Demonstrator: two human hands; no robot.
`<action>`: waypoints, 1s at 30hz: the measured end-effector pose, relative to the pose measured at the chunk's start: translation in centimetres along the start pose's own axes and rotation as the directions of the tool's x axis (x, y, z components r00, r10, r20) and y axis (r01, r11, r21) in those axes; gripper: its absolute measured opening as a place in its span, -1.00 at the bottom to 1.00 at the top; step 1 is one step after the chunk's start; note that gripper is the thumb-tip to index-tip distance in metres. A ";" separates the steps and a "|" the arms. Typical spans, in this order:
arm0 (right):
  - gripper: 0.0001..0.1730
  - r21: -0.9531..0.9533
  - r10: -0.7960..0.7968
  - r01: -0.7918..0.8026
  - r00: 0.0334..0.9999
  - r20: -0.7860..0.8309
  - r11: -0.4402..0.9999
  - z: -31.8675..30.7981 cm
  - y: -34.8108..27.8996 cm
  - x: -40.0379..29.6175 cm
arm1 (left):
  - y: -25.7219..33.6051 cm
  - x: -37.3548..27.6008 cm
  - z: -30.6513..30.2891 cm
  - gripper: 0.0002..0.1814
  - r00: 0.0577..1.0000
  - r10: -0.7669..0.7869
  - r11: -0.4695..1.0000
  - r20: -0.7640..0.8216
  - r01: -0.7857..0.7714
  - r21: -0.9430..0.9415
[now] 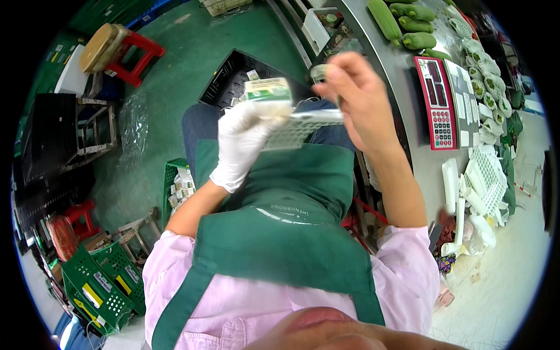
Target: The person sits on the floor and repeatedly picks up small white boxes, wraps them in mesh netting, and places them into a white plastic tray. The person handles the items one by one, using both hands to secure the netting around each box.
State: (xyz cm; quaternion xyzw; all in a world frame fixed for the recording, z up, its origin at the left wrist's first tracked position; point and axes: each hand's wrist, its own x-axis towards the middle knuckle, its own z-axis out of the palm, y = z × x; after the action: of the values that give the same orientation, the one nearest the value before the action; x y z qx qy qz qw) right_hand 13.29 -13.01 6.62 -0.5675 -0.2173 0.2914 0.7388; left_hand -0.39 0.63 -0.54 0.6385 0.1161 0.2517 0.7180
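My left hand [245, 140], in a white glove, is shut on a small carton [267, 91] with a green and white face. A white foam net sleeve [291, 132] hangs flattened below it, running from the gloved fingers towards my right hand. My bare right hand [356, 94] is raised, blurred, with its fingers bent round a clear round piece [320, 72], perhaps a roll of tape. Whether the right hand also touches the net is not plain. Behind both hands a black plastic crate [227, 72] stands on the floor with small packs in it.
On the steel table [420, 175] at right lie a red scale [435, 100], green gourds [384, 22], net-wrapped produce [494, 83] and loose foam nets [485, 177]. A green crate [169, 188] of small packs stands beside my left leg. Stools [98, 48] and crates [94, 284] stand at left.
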 end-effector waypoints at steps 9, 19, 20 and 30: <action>-0.81 0.070 -0.067 0.069 0.997 -0.033 0.995 -1.4 -0.8 4.6 | -0.5 -0.6 1.0 -0.80 0.932 0.185 0.832 0.313 -0.318 0.454; -0.66 -0.367 0.184 -0.204 0.979 -0.088 0.907 0.7 2.8 -0.7 | -0.7 -0.8 1.3 -0.79 0.980 0.185 0.895 0.075 -0.200 0.399; -0.62 -0.552 0.132 -0.173 0.985 -0.113 0.816 0.5 2.6 -0.7 | -0.9 -1.1 1.3 -0.78 0.977 0.202 0.878 0.071 -0.213 0.429; -0.73 -0.199 0.072 -0.051 0.992 0.102 0.979 -0.2 1.1 1.3 | -0.9 -0.5 1.5 -0.79 0.880 0.360 0.613 0.311 -0.474 0.632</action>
State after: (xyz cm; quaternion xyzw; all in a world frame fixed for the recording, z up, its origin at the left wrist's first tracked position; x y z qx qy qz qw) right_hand 14.19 -12.06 5.51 -0.6272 -0.2672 0.3218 0.6570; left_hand 0.12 -0.99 -1.25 0.8854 -0.0061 0.3005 0.3545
